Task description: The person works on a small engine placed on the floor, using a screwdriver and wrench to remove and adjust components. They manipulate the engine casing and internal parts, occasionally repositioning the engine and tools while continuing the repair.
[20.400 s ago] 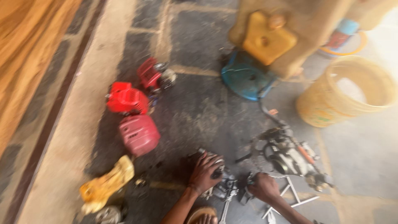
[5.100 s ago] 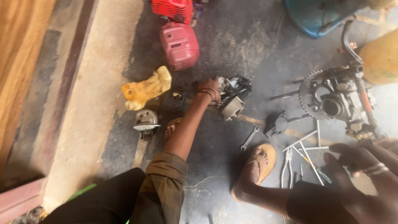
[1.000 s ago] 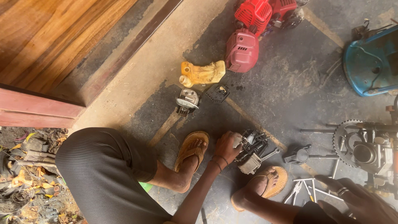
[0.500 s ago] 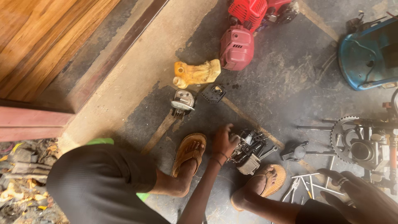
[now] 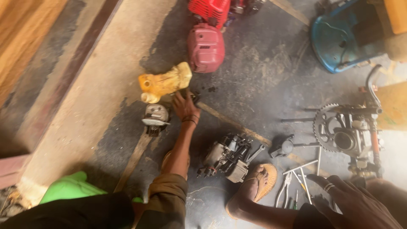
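My left hand (image 5: pixel 185 107) reaches far forward across the dark floor. Its fingers lie over a small dark part (image 5: pixel 194 97) just below a yellow fuel tank (image 5: pixel 165 82); I cannot see whether they grip it. A grey metal part (image 5: pixel 155 115) sits left of that hand. A small engine block (image 5: pixel 228 154) rests on the floor to the right of my forearm, untouched. At the bottom right my right hand (image 5: pixel 352 204) hovers with fingers spread and rings on, holding nothing, close to several loose hand tools (image 5: pixel 296 182).
A pink engine cover (image 5: pixel 205 46) and a red engine (image 5: pixel 210 8) lie ahead. A blue tub (image 5: pixel 339 40) stands at the top right, and an engine with a large sprocket (image 5: pixel 344 132) at the right. My sandalled foot (image 5: pixel 258 186) rests beside the engine block. A concrete kerb (image 5: pixel 85 106) runs along the left.
My left hand has let go of the small engine block and stretched forward to the small dark part by the yellow tank. The view has swung right and forward.
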